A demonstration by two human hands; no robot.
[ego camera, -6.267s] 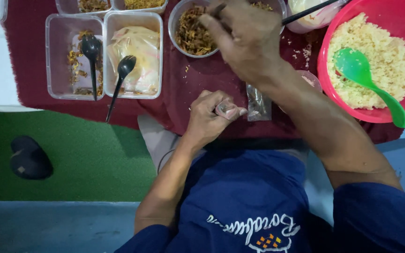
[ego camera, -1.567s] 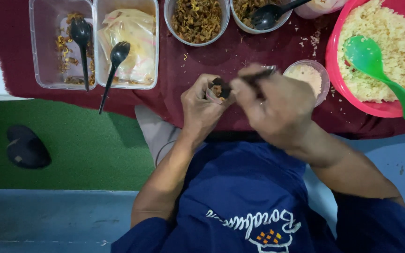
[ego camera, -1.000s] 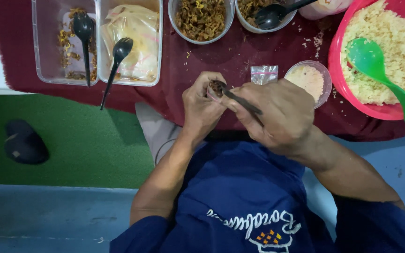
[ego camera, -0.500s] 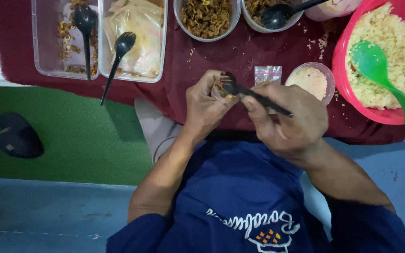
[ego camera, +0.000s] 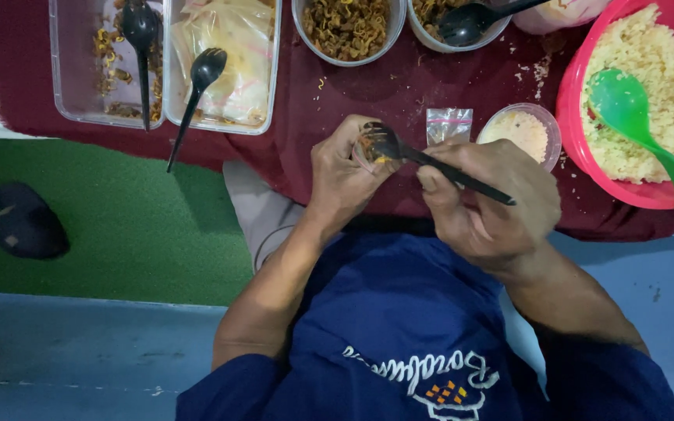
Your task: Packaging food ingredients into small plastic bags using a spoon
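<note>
I see my left hand point(ego camera: 342, 175) curled tight around a small clear bag point(ego camera: 364, 152) of brown fried bits, held above the dark red cloth point(ego camera: 399, 86). My right hand point(ego camera: 489, 199) pinches a black plastic fork point(ego camera: 431, 160), fingers closed on the handle, with the tines resting at the bag's mouth between both hands.

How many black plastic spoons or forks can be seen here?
4. One fork in the right hand, at the small bag in the left hand; one in the left clear tub; one across the next tub's rim; one in the top bowl. Others may lie out of frame.
</note>
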